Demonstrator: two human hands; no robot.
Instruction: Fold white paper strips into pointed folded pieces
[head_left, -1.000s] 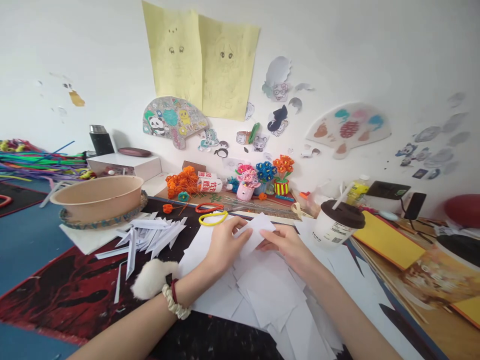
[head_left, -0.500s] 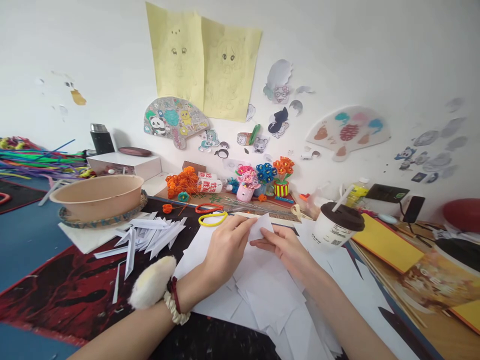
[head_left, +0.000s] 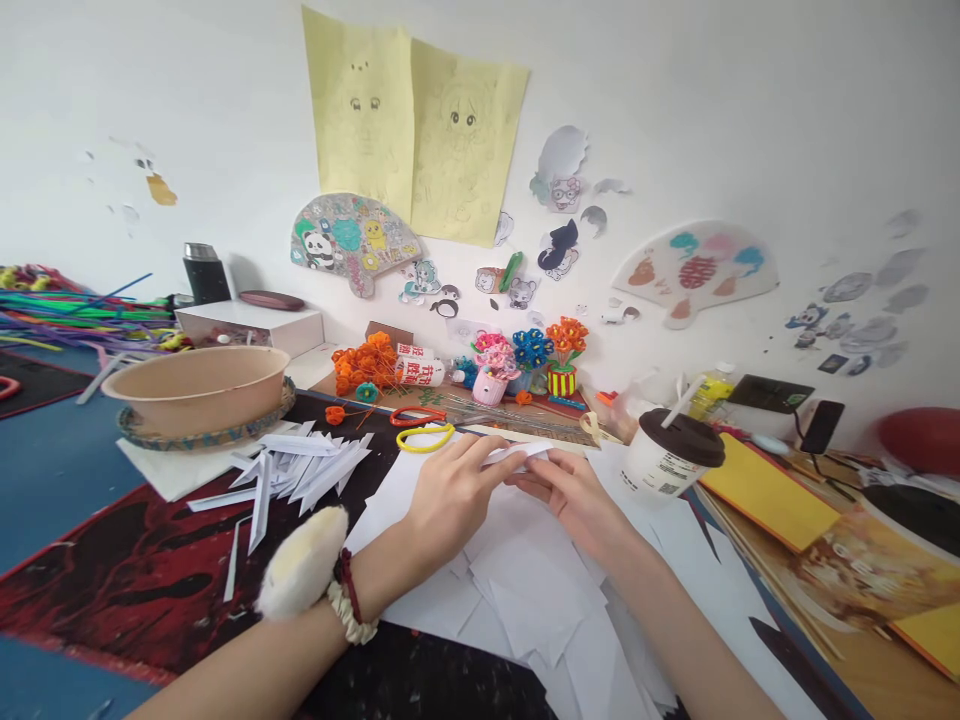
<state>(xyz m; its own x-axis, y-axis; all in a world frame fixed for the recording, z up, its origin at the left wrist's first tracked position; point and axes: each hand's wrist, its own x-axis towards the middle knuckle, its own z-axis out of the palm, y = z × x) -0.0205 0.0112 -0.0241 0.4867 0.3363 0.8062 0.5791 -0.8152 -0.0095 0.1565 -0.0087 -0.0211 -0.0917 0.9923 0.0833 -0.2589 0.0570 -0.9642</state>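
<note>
Above the loose white sheets point(head_left: 536, 590) on the table point(head_left: 45, 480), your left hand point(head_left: 454, 490) and right hand point(head_left: 577, 495) hold one small piece of paper point(head_left: 538, 450) between them. Left side: the thumb reaches along the near face of the paper, with the fingers curved over it in a grasp. Right side: the thumb and fingers pinch the other end; the exact contact of the lower fingers is hidden.

Note the change: half a second ago, the paper showed a broad face between your hands. It now shows as a narrow, nearly level band, and your left thumb has come across toward the right fingers. This suggests that a fold is being closed or pressed. Whether the crease is set cannot be told, because your fingers cover much of the paper.

The folded strips point(head_left: 315, 465) lie in a heap to the left, near the basin point(head_left: 195, 390), with no visible shift. The lidded cup point(head_left: 671, 455) stands to the right, near your right hand but apart from it.
</note>
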